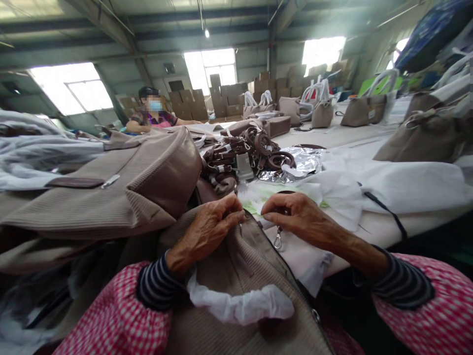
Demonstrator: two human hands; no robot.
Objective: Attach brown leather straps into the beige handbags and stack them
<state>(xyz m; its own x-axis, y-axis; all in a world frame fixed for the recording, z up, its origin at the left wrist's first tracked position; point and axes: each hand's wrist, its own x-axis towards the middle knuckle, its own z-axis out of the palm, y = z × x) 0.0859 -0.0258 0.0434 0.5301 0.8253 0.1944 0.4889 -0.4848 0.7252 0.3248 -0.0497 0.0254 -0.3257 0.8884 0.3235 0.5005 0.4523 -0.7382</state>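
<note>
Over the pale table [373,224], the left hand [212,231] pinches the ribbed bag [236,266] at its zippered edge, while the right hand [301,217] curls its fingers around a dark strap with a metal clasp [278,239].

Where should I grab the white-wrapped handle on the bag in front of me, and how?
Probably by the middle of the wrapped handle, from above on the near side, fingers curling around it. It lies as a thick, crinkled band across the ribbed face of the bag; its middle is exposed, while its left end runs close to the left cuff.
</note>
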